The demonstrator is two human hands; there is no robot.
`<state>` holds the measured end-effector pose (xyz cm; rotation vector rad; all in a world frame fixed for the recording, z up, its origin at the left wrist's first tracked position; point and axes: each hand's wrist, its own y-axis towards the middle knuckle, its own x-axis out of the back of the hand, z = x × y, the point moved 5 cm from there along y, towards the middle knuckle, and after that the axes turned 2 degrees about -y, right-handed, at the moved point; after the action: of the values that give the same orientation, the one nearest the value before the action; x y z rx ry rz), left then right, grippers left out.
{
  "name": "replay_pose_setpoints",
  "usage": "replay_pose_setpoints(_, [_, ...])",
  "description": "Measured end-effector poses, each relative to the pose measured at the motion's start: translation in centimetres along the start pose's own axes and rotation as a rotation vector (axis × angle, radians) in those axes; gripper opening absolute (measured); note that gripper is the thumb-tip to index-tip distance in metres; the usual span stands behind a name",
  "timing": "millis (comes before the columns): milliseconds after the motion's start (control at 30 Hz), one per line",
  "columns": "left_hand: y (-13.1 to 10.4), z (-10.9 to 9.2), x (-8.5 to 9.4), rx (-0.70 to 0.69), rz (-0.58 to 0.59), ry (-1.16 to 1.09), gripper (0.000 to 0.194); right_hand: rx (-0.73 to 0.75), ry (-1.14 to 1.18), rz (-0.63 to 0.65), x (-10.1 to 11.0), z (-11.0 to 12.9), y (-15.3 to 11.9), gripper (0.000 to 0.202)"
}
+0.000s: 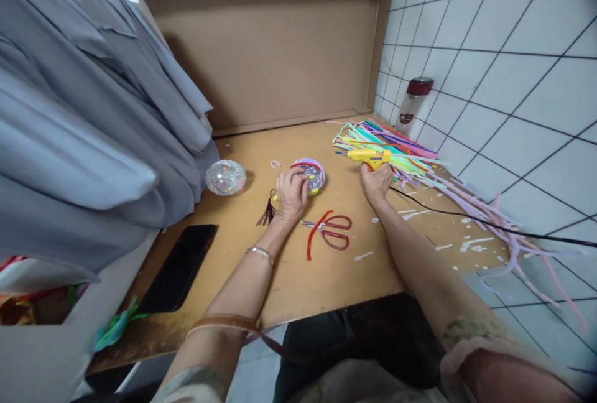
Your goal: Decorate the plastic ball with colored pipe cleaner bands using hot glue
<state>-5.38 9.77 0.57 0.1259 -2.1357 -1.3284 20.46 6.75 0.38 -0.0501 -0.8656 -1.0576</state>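
My right hand [377, 182] grips a yellow hot glue gun [368, 156] by its handle, nozzle pointing left. My left hand [292, 194] is closed at the near left side of a clear half-ball [318, 174] with a purple rim, a red strip and yellow bits; its fingertips hide part of it. Left of that hand lie a dark tassel [267, 211] and a small pale curled piece [275, 164]. Nearer to me are red-handled scissors [336, 232] with a red pipe cleaner [313, 238] across the blades. A clear round ball [226, 177] with coloured specks sits farther left.
A heap of coloured pipe cleaners [387, 142] lies at the right, with the black cord [466, 213] running past it. A lidded bottle [414, 104] stands by the tiled wall. At the left are a black phone [180, 266] and grey cloth [93, 111]. Cardboard [270, 48] stands behind.
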Motion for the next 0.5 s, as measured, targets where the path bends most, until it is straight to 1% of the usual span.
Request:
replay_pose_setpoints(133, [0.1, 0.3, 0.3, 0.057, -0.001, -0.040, 0.016, 0.039, 0.072, 0.003, -0.1, 0.2, -0.4, 0.040])
replay_pose_setpoints(267, [0.0, 0.2, 0.6, 0.068, -0.003, -0.076, 0.019, 0.080, 0.177, -0.017, -0.5, 0.8, -1.1, 0.033])
replay_pose_setpoints(433, [-0.2, 0.2, 1.3, 0.111, -0.081, -0.028, 0.023, 0.153, 0.264, -0.086, -0.5, 1.7, -2.5, 0.019])
replay_pose_setpoints(500, [-0.2, 0.2, 1.4, 0.154, -0.096, -0.071, 0.024, 0.162, 0.274, -0.090, -0.4, 1.9, -3.0, 0.015])
